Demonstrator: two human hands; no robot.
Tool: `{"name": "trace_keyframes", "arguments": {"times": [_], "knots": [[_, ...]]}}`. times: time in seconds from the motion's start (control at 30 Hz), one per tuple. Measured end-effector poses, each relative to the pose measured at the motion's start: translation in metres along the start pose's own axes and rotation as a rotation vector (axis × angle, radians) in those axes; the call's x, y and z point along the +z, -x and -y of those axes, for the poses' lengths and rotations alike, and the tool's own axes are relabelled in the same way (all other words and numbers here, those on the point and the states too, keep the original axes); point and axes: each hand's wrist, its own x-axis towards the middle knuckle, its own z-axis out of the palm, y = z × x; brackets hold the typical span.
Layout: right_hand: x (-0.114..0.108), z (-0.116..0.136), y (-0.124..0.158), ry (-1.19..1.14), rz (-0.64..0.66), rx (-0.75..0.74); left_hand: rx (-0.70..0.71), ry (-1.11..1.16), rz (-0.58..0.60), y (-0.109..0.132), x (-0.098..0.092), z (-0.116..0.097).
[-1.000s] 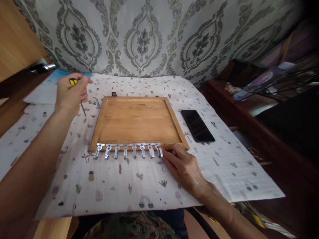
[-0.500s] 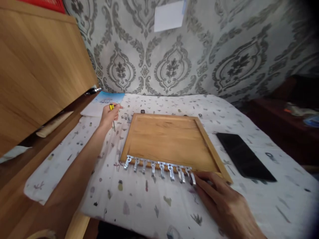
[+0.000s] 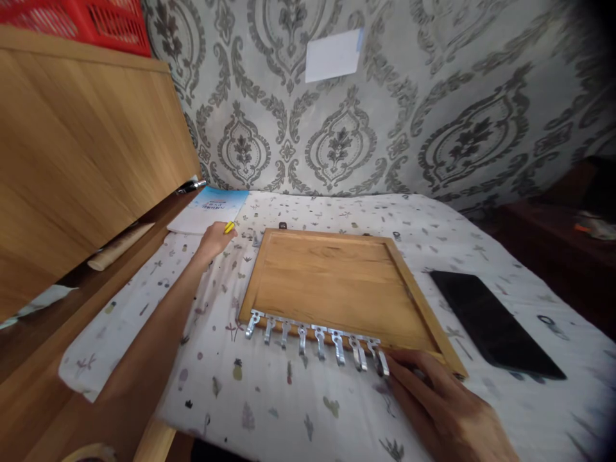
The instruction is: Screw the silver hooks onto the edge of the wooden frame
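Note:
In my left hand (image 3: 214, 241), closed and held left of the board, is a screwdriver (image 3: 230, 227). Only its yellow handle shows; the shaft is hidden. A framed wooden board (image 3: 332, 273) lies flat on the tablecloth. Along its near edge runs a metal hook rail (image 3: 318, 340) with several silver hooks pointing toward me. My right hand (image 3: 450, 404) is at the rail's right end, thumb and fingers closed by the last hook and the board's near edge. The fingertips are partly hidden there.
A black phone or tablet (image 3: 495, 324) lies right of the board. A blue and white booklet (image 3: 209, 208) is at the back left. A wooden cabinet (image 3: 86, 141) with a red basket (image 3: 120, 25) on top stands left. A patterned wall (image 3: 332, 147) rises behind.
My left hand has turned the screwdriver: its handle stood upright with the shaft downward and now leans over, shaft out of sight. My right hand stays at the rail; the whole view has shifted slightly.

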Motion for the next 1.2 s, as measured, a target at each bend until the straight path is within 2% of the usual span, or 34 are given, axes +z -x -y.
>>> {"name": "trace_keyframes", "arguments": {"times": [0.17, 0.43, 0.77, 1.2], "knots": [[0.000, 0.000, 0.000, -0.003, 0.000, 0.022, 0.002, -0.273, 0.087, 0.003, 0.008, 0.006], [0.003, -0.003, 0.003, 0.003, 0.002, -0.002, 0.042, -0.461, 0.118, 0.009, 0.008, 0.001], [0.001, 0.000, 0.002, 0.004, -0.001, 0.005, 0.108, -0.493, 0.221, 0.010, 0.008, -0.003], [0.002, 0.000, -0.001, -0.002, -0.005, -0.009, 0.178, -0.502, 0.251, 0.007, 0.012, 0.002]]}}
